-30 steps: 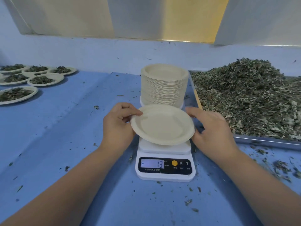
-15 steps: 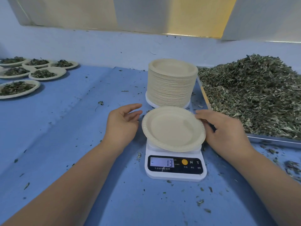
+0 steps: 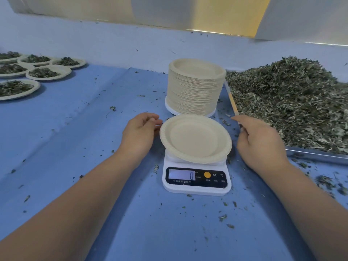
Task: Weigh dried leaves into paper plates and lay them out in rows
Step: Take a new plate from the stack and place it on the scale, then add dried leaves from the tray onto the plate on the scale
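Note:
An empty paper plate [image 3: 195, 139] lies on the white digital scale [image 3: 195, 180], whose display reads 0. My left hand [image 3: 140, 133] hovers just left of the plate's rim, fingers loosely curled, holding nothing. My right hand [image 3: 259, 142] is to the right of the plate, apart from it, fingers relaxed and empty. Behind the scale stands a tall stack of paper plates [image 3: 195, 89]. A big heap of dried leaves [image 3: 293, 104] fills a metal tray [image 3: 316, 155] on the right.
Several filled plates of leaves [image 3: 48, 72] lie in rows at the far left on the blue table [image 3: 75, 129]. Leaf crumbs are scattered around the scale and to the right. A blue wall runs along the back.
Both hands let go of the plate, which now rests on the scale. The right hand pulled away to the right. The display went from -13 to 0.

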